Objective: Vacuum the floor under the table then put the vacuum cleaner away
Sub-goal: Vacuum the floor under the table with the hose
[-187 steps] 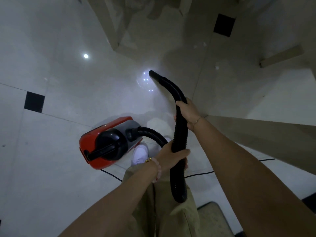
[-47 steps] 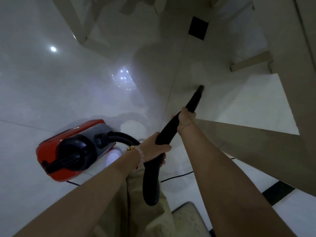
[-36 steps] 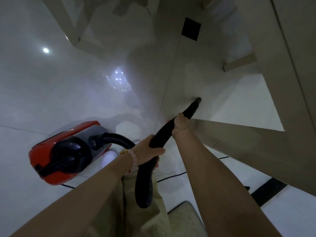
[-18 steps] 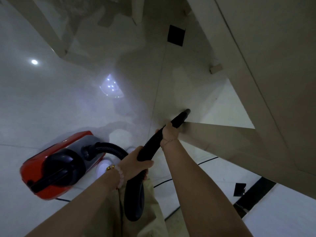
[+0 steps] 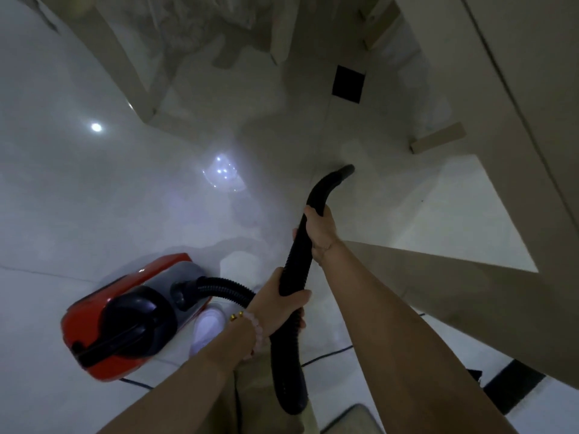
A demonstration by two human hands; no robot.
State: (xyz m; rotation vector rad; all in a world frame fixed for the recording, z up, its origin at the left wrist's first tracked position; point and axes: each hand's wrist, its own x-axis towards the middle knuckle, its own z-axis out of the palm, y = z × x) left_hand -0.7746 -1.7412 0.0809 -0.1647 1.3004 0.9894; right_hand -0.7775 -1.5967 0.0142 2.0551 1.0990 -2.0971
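A white shoe (image 5: 206, 332) beside khaki trousers (image 5: 253, 402); what may be a mat (image 5: 351, 418) at lower edge.

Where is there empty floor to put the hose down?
Bare floor lies left, between the red vacuum cleaner and the slanted wooden leg. Another patch is the pale triangle right of the nozzle, fenced by table beams. It is crowded by the shoe: hose, cord and mat.

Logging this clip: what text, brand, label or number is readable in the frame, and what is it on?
No readable text anywhere in this frame.
Red vacuum cleaner: no brand or label shows on its casing. The picture is dim and soft.
Black hose, gripped by the left hand and the right hand: no markings visible.
Floor: plain tiles, no signs.
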